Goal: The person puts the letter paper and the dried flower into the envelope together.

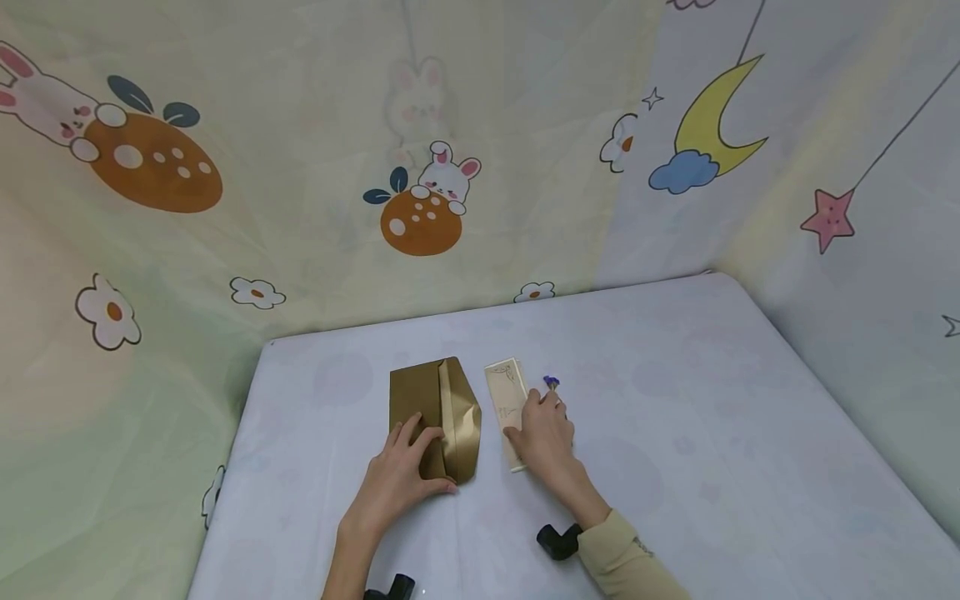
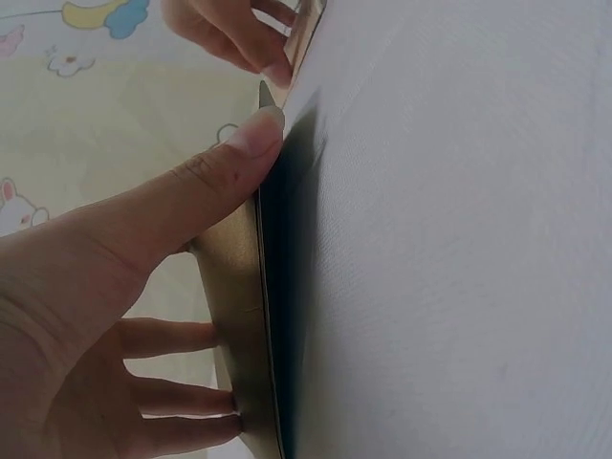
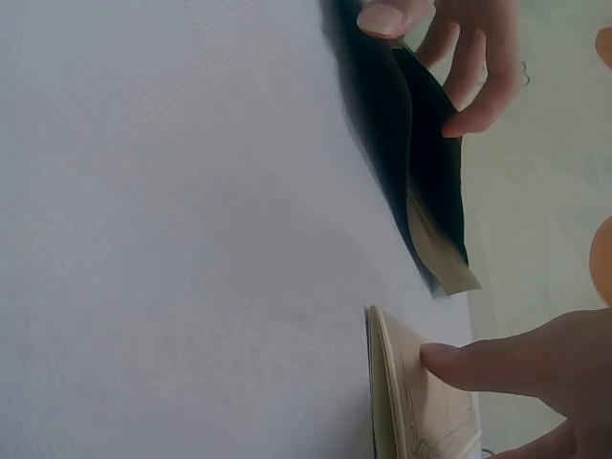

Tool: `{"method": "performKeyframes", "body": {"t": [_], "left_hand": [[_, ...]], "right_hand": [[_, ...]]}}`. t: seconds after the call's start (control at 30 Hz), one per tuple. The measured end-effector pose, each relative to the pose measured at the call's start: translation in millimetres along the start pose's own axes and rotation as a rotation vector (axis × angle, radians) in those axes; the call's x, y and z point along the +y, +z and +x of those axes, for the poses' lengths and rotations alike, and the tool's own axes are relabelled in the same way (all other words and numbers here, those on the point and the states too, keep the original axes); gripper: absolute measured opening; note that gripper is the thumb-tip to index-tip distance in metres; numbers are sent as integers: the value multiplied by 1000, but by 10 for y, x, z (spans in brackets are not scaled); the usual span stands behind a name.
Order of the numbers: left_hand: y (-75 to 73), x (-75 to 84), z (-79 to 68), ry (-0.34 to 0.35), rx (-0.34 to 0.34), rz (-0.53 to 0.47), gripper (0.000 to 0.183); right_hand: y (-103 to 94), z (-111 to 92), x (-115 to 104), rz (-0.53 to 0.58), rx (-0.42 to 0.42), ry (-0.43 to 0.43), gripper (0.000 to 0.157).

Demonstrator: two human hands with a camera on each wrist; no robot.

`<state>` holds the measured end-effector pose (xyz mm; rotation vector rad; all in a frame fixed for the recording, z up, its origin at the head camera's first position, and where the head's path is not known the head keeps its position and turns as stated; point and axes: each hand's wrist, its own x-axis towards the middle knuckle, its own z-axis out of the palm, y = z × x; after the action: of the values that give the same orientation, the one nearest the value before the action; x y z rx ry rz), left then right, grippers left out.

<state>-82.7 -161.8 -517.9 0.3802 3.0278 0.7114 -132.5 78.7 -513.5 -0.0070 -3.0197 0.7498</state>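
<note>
My left hand lies across a gold envelope with its flap unfolded to the right. Its fingertips touch the upper face while the thumb holds the near edge; in the right wrist view the envelope's mouth gapes. To the right is a narrow cream folded card with printed line decoration. My right hand spreads over the card's right side, with its thumb touching the top face. Near its fingertips a small purple flower shows, its lower part hidden by the hand.
A white cloth covers the table. Patterned curtains with rabbits, flowers and a moon hang behind and beside it. Black wrist-camera mounts are at both wrists.
</note>
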Motion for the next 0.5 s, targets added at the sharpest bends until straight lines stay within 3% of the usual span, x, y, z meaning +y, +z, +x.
{"method": "performKeyframes", "body": {"t": [0.5], "left_hand": [[-3, 6, 6, -6, -12, 4, 75]], "right_hand": [[-9, 65, 49, 108, -61, 52, 64]]}}
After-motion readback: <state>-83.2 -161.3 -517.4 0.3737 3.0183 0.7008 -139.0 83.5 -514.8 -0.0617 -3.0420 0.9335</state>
